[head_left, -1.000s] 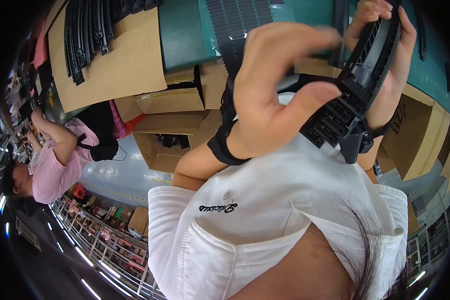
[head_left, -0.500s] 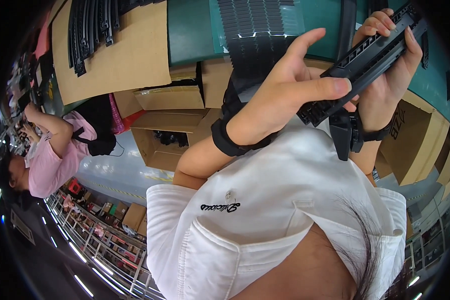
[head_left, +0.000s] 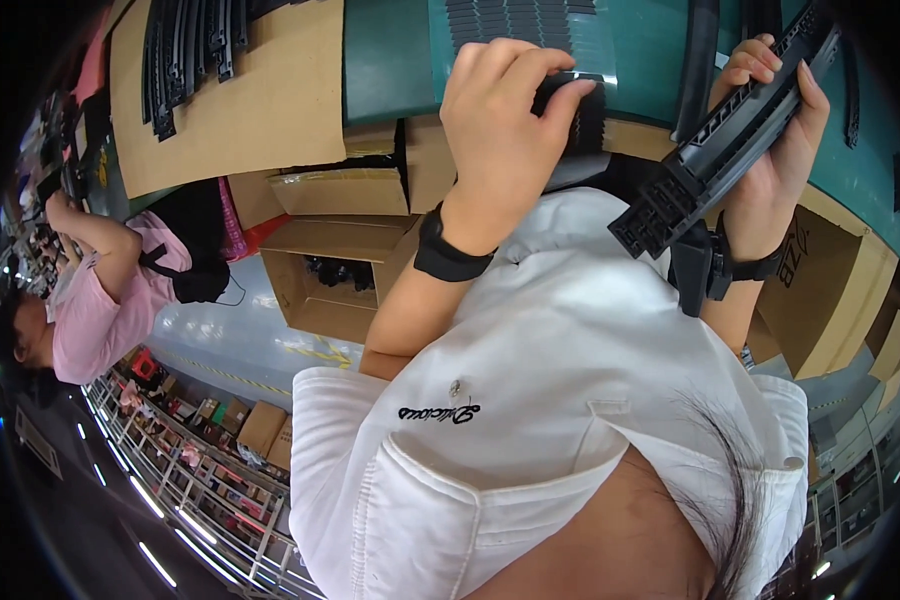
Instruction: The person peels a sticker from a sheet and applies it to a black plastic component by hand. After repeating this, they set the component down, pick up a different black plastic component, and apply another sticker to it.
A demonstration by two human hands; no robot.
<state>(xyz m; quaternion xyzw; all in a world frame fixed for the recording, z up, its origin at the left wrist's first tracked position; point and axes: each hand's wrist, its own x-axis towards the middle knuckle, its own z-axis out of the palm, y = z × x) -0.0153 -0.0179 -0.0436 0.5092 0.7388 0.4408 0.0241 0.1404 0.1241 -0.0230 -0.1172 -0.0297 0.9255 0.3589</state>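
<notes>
On the right, my right hand (head_left: 770,130) is wrapped round a long black plastic housing (head_left: 715,165) with slots along its side and a grid of openings at its near end. It is held tilted, near end down toward my chest. My left hand (head_left: 505,130) is over a sheet of black strips (head_left: 590,125) that hangs across the table's near edge. Its thumb and index finger are bent toward each other in a pinch at the sheet; anything between the tips is too small to make out.
On the green table (head_left: 385,70), curved black plastic parts (head_left: 185,60) lie on a cardboard sheet (head_left: 260,110). An open carton (head_left: 320,315) with black parts stands below, another carton (head_left: 820,290) at right. A person in pink (head_left: 110,290) works at left.
My left hand has let go of the black housing and moved left and up to the sheet of strips. My right hand still holds the housing, now tilted more steeply.
</notes>
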